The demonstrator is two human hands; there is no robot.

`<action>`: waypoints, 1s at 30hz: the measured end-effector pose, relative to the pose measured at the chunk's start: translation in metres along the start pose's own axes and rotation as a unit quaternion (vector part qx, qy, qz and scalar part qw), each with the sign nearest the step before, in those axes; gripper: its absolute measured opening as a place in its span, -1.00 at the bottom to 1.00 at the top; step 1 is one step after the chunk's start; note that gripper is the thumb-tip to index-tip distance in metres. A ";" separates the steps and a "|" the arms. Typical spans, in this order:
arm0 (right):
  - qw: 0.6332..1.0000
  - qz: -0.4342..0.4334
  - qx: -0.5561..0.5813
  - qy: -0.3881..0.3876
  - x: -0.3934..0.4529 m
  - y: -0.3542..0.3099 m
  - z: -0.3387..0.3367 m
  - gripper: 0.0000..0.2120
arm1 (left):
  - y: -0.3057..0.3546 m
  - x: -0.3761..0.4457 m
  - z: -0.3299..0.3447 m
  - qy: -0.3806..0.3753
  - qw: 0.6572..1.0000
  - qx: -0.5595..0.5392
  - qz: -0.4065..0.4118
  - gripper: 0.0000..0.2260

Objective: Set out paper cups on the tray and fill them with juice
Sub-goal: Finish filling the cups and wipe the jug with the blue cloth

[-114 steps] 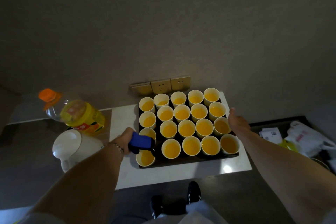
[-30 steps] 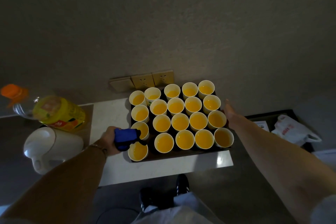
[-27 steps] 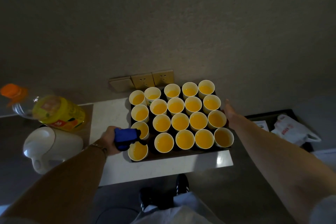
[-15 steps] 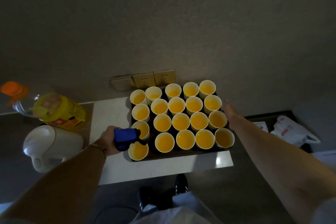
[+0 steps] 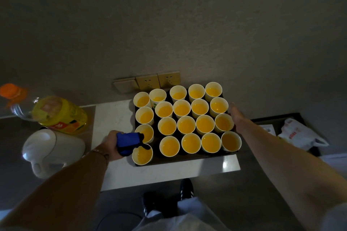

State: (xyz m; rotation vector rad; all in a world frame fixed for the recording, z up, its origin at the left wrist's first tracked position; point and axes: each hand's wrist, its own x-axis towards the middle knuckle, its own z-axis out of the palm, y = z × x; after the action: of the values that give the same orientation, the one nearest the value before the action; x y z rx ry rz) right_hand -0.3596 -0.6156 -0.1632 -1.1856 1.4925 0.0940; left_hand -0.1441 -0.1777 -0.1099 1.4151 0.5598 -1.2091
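Left hand: the left hand (image 5: pixel 110 145) is curling around a blue object (image 5: pixel 128 142) at the tray's left edge, beside the nearest left cup; what the object is cannot be made out.
Right hand: the right hand (image 5: pixel 238 116) is lying flat with straight fingers against the tray's right side, holding nothing.
Cups: twenty paper cups (image 5: pixel 185 124) are standing in four rows of five, each holding orange juice.
Tray: one dark tray (image 5: pixel 180 157) is sitting on the white bench (image 5: pixel 150 172), mostly covered by cups.
Bottle: one juice bottle (image 5: pixel 56 114) with an orange cap is lying at far left, partly cut off.
Kettle: one white kettle (image 5: pixel 50 152) is standing left of the bench.
Sockets: three wall plates (image 5: pixel 147 81) are showing behind the tray.
Bag: one white plastic bag (image 5: pixel 298 135) is lying at right, its print too blurred to read.
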 end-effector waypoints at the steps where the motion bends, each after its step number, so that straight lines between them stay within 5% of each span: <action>1: 1.000 0.005 -0.004 -0.001 0.004 0.001 0.000 -0.12 | 0.000 0.000 0.000 0.000 1.000 -0.003 -0.002 -0.78; 18: 1.000 -0.013 -0.026 -0.008 0.030 0.011 -0.009 -0.15 | 0.001 -0.003 0.001 0.008 1.000 -0.004 0.000 -0.83; 27: 0.999 0.024 0.029 -0.013 -0.031 -0.008 -0.008 -0.26 | 0.009 -0.009 -0.003 0.073 0.995 -0.035 0.063 -0.86; 30: 0.995 -0.030 0.018 0.097 -0.059 -0.028 -0.009 -0.36 | 0.019 -0.022 -0.016 0.059 0.991 -0.076 0.096 -0.91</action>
State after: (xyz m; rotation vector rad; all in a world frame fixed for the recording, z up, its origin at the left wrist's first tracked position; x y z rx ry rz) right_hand -0.3573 -0.5998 -0.0990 -1.2377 1.6183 -0.0919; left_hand -0.1298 -0.1617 -0.0849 1.3837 0.5710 -0.9154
